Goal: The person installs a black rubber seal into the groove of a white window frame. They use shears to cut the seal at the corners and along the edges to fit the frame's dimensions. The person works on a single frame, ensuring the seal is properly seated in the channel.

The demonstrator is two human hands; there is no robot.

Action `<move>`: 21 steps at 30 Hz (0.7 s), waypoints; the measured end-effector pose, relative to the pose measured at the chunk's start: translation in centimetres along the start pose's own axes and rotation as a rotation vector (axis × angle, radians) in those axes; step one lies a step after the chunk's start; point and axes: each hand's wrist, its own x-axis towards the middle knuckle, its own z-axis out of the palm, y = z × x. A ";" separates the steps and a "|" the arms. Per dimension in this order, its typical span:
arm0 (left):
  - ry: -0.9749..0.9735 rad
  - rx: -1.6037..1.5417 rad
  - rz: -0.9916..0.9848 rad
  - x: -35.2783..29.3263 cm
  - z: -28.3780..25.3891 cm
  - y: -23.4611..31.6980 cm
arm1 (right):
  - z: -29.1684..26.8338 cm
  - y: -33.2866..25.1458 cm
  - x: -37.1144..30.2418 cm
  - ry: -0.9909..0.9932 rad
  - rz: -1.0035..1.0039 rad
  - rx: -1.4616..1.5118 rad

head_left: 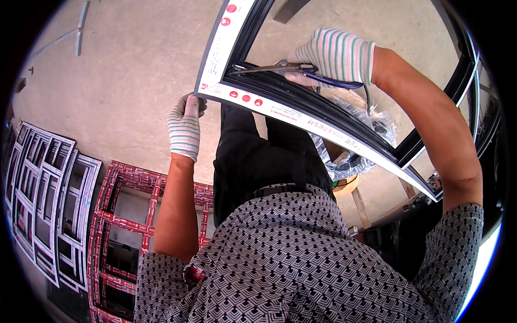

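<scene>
A window frame, dark with white printed protective film on its face, stands tilted in front of me. My left hand, in a striped knit glove, is closed at the frame's lower left outer corner, its thumb against the edge. In a matching glove, my right hand grips scissors with dark blue handles. Their blades point left and reach the inner corner of the frame, over the black inner channel. Whether the blades are parted there, I cannot tell.
Red-filmed frames and several white-filmed frames lean at the lower left. Below the window frame lie crumpled clear plastic and a yellowish round object. A metal strip rests on the concrete floor. More frames stand at far right.
</scene>
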 end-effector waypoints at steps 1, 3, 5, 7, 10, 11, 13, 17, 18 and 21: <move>0.002 0.004 -0.005 0.0 -0.1 0.1 | 0.2 0.2 0.0 0.017 -0.015 -0.003; 0.006 0.009 -0.007 0.0 -0.2 0.2 | 0.9 0.5 0.3 0.053 -0.049 -0.012; 0.004 0.014 -0.003 0.0 -0.3 0.2 | 0.4 0.1 0.2 0.040 -0.067 -0.045; 0.009 0.032 -0.004 0.0 -0.3 0.2 | 1.0 0.5 0.3 0.086 -0.104 -0.077; 0.019 0.043 -0.013 -0.1 -0.1 0.6 | 2.7 1.8 0.4 0.162 -0.130 -0.129; 0.024 0.041 -0.018 -0.2 -0.1 0.7 | 2.1 1.2 0.3 0.129 -0.107 -0.150; 0.023 0.041 -0.020 -0.2 -0.1 0.8 | 1.8 0.8 0.5 0.087 -0.081 -0.163; 0.030 0.054 -0.033 -0.1 -0.1 1.3 | 1.4 0.7 0.8 0.076 -0.065 -0.090; 0.029 0.051 -0.029 0.0 -0.1 1.4 | 1.4 0.6 0.9 0.076 -0.063 -0.059; 0.024 0.047 -0.017 0.1 -0.3 1.4 | 2.3 0.7 1.0 0.162 -0.081 -0.002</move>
